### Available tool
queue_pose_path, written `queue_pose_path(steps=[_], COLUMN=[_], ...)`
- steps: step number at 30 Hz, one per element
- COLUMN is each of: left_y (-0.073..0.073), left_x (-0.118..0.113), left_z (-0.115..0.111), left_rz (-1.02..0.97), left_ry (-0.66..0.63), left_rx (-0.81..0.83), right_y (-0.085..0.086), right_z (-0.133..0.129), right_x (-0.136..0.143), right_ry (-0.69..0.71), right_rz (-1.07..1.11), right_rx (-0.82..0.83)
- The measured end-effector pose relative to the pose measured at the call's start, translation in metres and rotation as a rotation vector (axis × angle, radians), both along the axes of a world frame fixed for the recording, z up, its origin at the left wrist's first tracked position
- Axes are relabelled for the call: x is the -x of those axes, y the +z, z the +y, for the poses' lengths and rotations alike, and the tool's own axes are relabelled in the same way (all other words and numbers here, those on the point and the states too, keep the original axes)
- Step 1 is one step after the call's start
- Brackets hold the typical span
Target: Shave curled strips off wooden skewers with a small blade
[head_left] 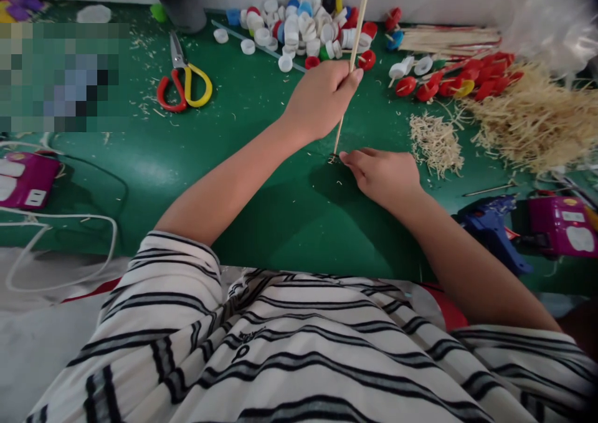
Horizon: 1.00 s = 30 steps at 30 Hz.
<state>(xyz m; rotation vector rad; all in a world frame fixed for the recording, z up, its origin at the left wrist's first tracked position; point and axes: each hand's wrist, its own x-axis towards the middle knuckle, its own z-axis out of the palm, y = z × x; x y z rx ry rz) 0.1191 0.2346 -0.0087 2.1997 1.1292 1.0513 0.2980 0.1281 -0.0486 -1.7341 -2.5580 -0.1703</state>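
Observation:
My left hand (317, 102) is closed round a thin wooden stick (359, 30), holding it tilted but nearly upright. The stick's lower end comes down by the table, with a few short pale strands (332, 159) around it. There the fingertips of my right hand (390, 174) are pinched together; what is between them is too small and dark to make out. A pile of short pale fibre clippings (434, 146) lies right of my right hand, with a larger heap of long strands (537, 124) beyond it.
Bottle caps (303, 27) are heaped at the back, with sticks (448, 38) and red caps (486, 77) to their right. Scissors (184, 80) and a dark cylinder (180, 2) stand left. A blue glue gun (495, 230) and purple power boxes (560, 223) with cords lie near the sides.

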Motion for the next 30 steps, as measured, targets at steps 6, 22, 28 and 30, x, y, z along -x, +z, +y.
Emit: queue_pose_path(steps=[6, 22, 28, 30], left_y=[0.001, 0.003, 0.009, 0.012], left_x=[0.001, 0.002, 0.005, 0.006], left_z=[-0.001, -0.002, -0.009, -0.011], left_rz=[0.001, 0.05, 0.09, 0.123], left_ry=[0.027, -0.008, 0.01, -0.008], left_rx=[0.019, 0.035, 0.117, 0.135], right_y=[0.008, 0.006, 0.006, 0.002], right_z=[-0.003, 0.002, -0.001, 0.0], right_x=[-0.005, -0.001, -0.01, -0.011], right_ry=[0.012, 0.028, 0.038, 0.036], right_rz=[0.01, 0.011, 0.039, 0.054], right_rx=[0.047, 0.033, 0.013, -0.018])
